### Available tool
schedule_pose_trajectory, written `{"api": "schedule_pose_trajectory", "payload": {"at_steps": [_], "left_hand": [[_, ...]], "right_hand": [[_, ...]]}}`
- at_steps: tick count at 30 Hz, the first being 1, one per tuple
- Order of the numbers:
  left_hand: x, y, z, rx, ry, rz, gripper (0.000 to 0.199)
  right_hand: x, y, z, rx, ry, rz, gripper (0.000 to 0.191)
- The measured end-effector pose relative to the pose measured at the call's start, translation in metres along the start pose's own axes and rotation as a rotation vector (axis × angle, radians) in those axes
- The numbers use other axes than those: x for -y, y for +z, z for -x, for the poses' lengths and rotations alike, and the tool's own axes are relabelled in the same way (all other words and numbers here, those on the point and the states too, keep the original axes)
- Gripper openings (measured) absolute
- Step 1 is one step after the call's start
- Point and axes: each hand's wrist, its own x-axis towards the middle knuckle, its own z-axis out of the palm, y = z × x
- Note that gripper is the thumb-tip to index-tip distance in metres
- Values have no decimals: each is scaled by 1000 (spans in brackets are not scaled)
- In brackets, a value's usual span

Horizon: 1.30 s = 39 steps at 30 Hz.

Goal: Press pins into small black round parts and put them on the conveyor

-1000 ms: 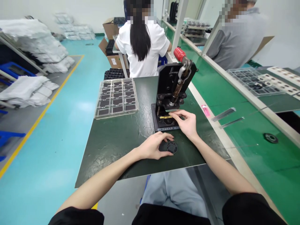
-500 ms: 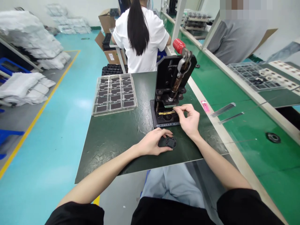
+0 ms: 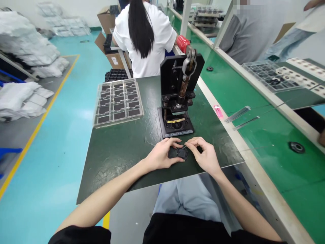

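A round black part [image 3: 182, 154] lies on the dark green table mat [image 3: 114, 142]. Around its left side curve the fingers of my left hand [image 3: 165, 153], thumb at the lower edge, holding it. At its upper right edge my right hand [image 3: 203, 154] pinches something too small to make out. Just beyond both hands stands a black hand press [image 3: 175, 81] with a red handle [image 3: 182, 43]. A yellow strip [image 3: 175, 120] lies across the press base, under the raised head.
A clear tray [image 3: 118, 103] of dark pieces sits at the mat's left. A person in white [image 3: 144, 40] sits beyond the press. On the green bench at right are a pink item [image 3: 218, 111], thin strips [image 3: 238, 114] and a black ring [image 3: 296, 147].
My right hand has moved from the press base down to the round part beside my left hand. The whole view has shifted slightly.
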Motion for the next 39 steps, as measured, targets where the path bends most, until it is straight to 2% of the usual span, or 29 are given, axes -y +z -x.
{"api": "schedule_pose_trajectory", "payload": {"at_steps": [5, 17, 25, 29, 34, 36, 39], "left_hand": [[3, 2, 1, -16, -33, 10, 73], [2, 4, 0, -39, -5, 47, 72], [-2, 3, -1, -23, -35, 79, 69], [-3, 3, -1, -19, -78, 95, 72], [-2, 3, -2, -25, -87, 95, 72], [-2, 3, -3, -27, -97, 101, 73], [-2, 3, -4, -33, -102, 118, 71]], "right_hand": [[4, 5, -5, 48, -43, 79, 21], [6, 2, -2, 73, -165, 196, 18], [11, 7, -1, 84, -412, 357, 17], [12, 10, 1, 86, -455, 412, 19], [11, 9, -1, 69, -364, 316, 20], [9, 5, -3, 14, -219, 144, 19], [6, -3, -5, -198, 58, -161, 21]]}}
